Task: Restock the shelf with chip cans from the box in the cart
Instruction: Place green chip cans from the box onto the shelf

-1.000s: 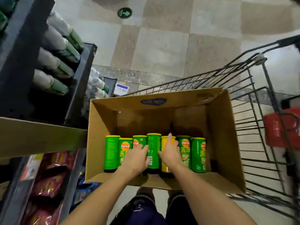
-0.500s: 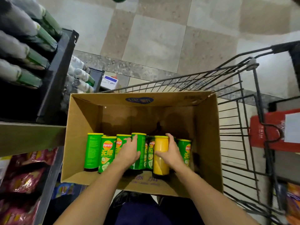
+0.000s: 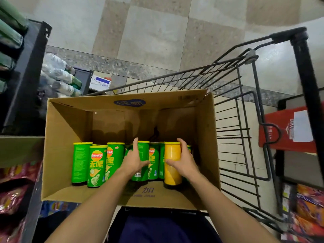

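An open cardboard box [image 3: 61,137] sits in a wire shopping cart [image 3: 245,137]. Several green chip cans [image 3: 95,165] with yellow lids stand in a row along its near side. My left hand [image 3: 135,160] grips a green can [image 3: 142,149] in the middle of the row. My right hand [image 3: 184,160] wraps around a yellow can [image 3: 171,153] to the right of it. Both cans stand upright inside the box; I cannot tell whether they are lifted off its floor.
A dark shelf unit [image 3: 26,76] with green-capped goods stands at the left, with red snack bags [image 3: 14,190] on a lower shelf. A red basket [image 3: 289,130] sits right of the cart. Tiled floor [image 3: 157,32] lies beyond.
Both hands went from resting on the can tops to gripping one can each. The view has shifted, so the box sits lower and further left.
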